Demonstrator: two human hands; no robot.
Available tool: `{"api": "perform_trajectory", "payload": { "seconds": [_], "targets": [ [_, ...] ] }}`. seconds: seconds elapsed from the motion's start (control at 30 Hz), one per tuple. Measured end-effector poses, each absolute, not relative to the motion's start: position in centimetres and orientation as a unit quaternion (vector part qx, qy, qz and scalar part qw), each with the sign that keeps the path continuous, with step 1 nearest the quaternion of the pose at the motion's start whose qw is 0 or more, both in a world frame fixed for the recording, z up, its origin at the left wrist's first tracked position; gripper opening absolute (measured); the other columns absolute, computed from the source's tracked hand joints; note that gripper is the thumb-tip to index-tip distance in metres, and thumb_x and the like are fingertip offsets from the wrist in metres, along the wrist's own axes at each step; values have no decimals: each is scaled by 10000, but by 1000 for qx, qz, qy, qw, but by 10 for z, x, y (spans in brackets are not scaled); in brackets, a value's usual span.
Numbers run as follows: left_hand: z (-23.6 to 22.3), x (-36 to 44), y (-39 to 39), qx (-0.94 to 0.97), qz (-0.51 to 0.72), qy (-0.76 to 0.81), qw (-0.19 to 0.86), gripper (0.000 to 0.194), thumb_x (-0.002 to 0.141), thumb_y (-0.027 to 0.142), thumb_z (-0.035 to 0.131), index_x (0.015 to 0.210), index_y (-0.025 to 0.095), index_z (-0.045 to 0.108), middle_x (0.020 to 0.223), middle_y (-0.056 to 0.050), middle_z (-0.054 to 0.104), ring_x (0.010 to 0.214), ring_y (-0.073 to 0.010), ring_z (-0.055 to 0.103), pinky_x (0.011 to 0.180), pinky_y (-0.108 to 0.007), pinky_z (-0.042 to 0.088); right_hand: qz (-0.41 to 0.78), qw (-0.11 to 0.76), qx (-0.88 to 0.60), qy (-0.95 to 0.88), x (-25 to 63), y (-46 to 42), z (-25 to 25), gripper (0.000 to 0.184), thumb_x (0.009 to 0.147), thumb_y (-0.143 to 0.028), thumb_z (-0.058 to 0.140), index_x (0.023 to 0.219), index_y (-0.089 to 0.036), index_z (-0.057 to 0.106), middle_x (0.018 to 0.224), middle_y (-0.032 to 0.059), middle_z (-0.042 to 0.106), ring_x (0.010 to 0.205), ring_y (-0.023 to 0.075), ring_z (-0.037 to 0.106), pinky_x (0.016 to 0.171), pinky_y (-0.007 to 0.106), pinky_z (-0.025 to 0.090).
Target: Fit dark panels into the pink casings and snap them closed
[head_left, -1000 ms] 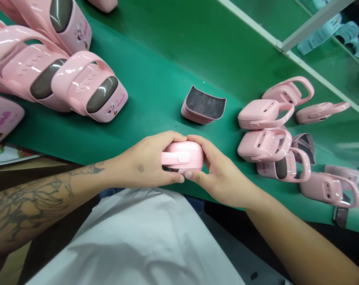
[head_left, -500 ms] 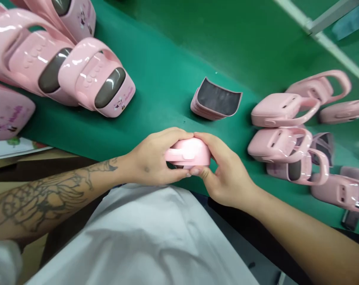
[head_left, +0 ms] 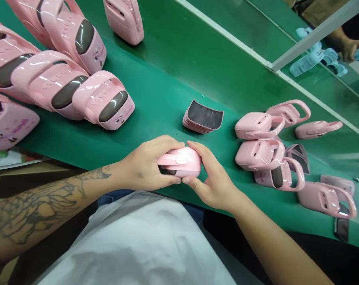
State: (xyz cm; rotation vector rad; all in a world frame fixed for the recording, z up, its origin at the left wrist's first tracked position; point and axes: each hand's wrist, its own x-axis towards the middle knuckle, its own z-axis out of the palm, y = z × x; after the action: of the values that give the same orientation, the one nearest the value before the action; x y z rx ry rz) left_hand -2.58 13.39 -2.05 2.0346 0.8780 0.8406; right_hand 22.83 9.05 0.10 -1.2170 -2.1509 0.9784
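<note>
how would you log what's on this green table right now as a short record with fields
left hand: grips the handle side of the small pink unit; left hand
right hand: fingers on the unit's other end; right hand
beyond the hands: stack of curved dark-faced panels, untouched
left side: group of pink handled units, several with dark windows and printed designs showing
right side: looser group of pink handled units
surface: green table
unclear: the held unit's covered parts
</note>
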Motion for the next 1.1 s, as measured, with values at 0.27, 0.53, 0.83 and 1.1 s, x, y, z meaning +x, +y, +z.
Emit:
{"api": "perform_trajectory", "payload": {
  "seconds": [0.27, 0.53, 0.83, 1.1],
  "targets": [
    [-29, -22, 140, 754, 353, 388, 394, 584, 743, 523, 903, 1221, 254, 707, 1070, -91, 796, 944, -284, 748, 890, -458, 620, 307, 303, -431, -792, 214, 101, -9, 680, 1097, -554, 589, 1659, -215, 411, 1585, 215, 608, 1513, 373, 587, 1264, 624, 519],
    [-27, -40, 158, 652, 316, 407, 556, 1067, 604, 569, 1056, 1509, 249, 591, 1494, -154, 683, 1339, -365, 707, 1068, -448, 633, 445, 348, -537, -627, 217, 105, -12, 657, 1071, -558, 656, 1625, -227, 529, 1644, 184, 611, 1481, 360, 646, 1217, 570, 569],
    [-35, -21, 108, 503, 450, 336, 657, 971, 780, 488, 1000, 1613, 252, 559, 1525, -197, 668, 1444, -390, 663, 1183, -503, 596, 474, 489, -526, -510, 174, 68, -30, 699, 1158, -525, 178, 1798, -264, 82, 1648, 246, 570, 1484, 366, 652, 1088, 641, 642],
    [-14, -62, 114, 721, 298, 441, 443, 957, 714, 532, 1018, 1547, 250, 639, 1492, -158, 677, 1368, -373, 681, 1220, -527, 563, 281, 312, -503, -755, 209, 64, -5, 762, 1086, -494, 634, 1750, -330, 300, 1775, 169, 435, 1665, 406, 407, 1317, 741, 390]
  ]
}}
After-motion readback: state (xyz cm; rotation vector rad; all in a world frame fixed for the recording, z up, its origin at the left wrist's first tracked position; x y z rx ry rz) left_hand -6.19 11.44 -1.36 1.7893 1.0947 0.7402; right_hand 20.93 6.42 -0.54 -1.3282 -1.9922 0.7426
